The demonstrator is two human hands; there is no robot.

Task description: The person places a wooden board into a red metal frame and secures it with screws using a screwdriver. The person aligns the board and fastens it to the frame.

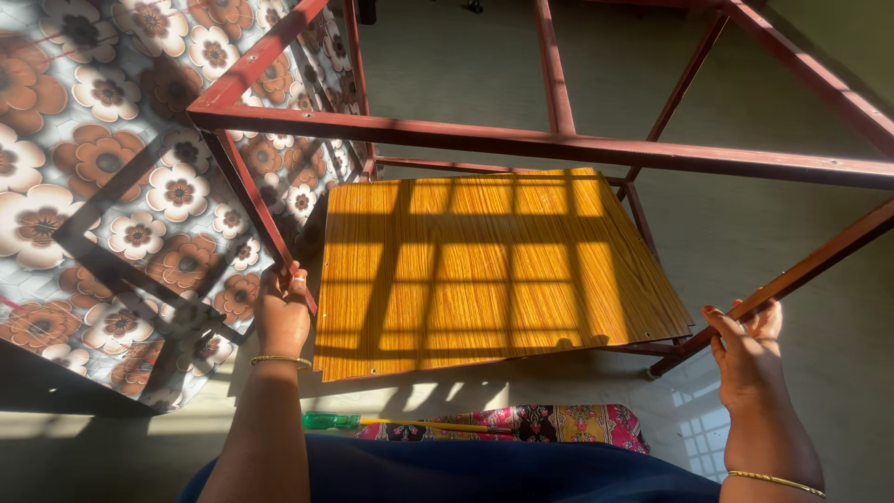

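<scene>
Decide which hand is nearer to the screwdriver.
Left. The left hand grips a frame bar just above the screwdriver; the right hand is far off to its right.

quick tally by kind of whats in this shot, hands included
hands: 2, left hand and right hand
red metal frame: 1
wooden board: 1
flowered panel: 1
green-handled screwdriver: 1
patterned cushion: 1
total: 7

No packages, labels, signs or screens show anywhere in this view, near or far, left or right.
</scene>
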